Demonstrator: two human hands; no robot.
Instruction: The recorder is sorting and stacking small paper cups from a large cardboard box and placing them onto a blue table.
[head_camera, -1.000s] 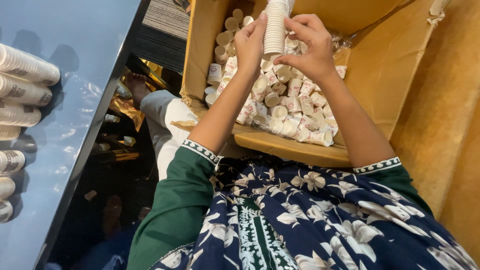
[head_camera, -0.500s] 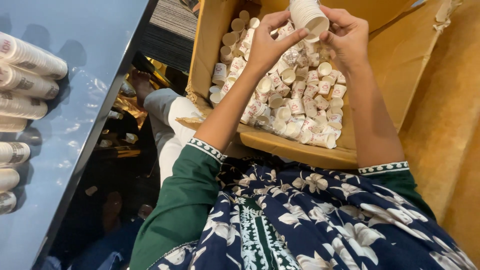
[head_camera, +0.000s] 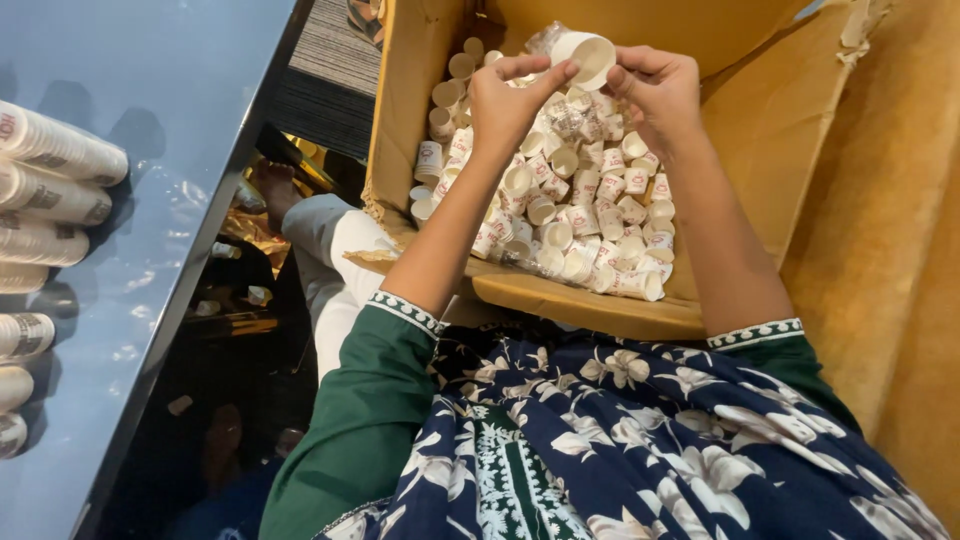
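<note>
Holding a white paper cup between both hands, you are at the gathering step — picking loose cups out of the cardboard box and nesting them into a stack. Your left hand pinches the cup's near rim with thumb and forefinger, and your right hand closes on its far side; the hands sit close together above the back of the box, with the cup's mouth tipped toward you. Whether more cups are already nested behind this one cannot be told from this angle. Below your hands the box holds a heap of small printed paper cups, lying every way. Off to your left, finished cup stacks lie on their sides along the glossy blue table. By my reading, the next move calls for freeing one hand — likely the right — to pick a single cup from the heap, turn it mouth-first and seat it squarely.
</note>
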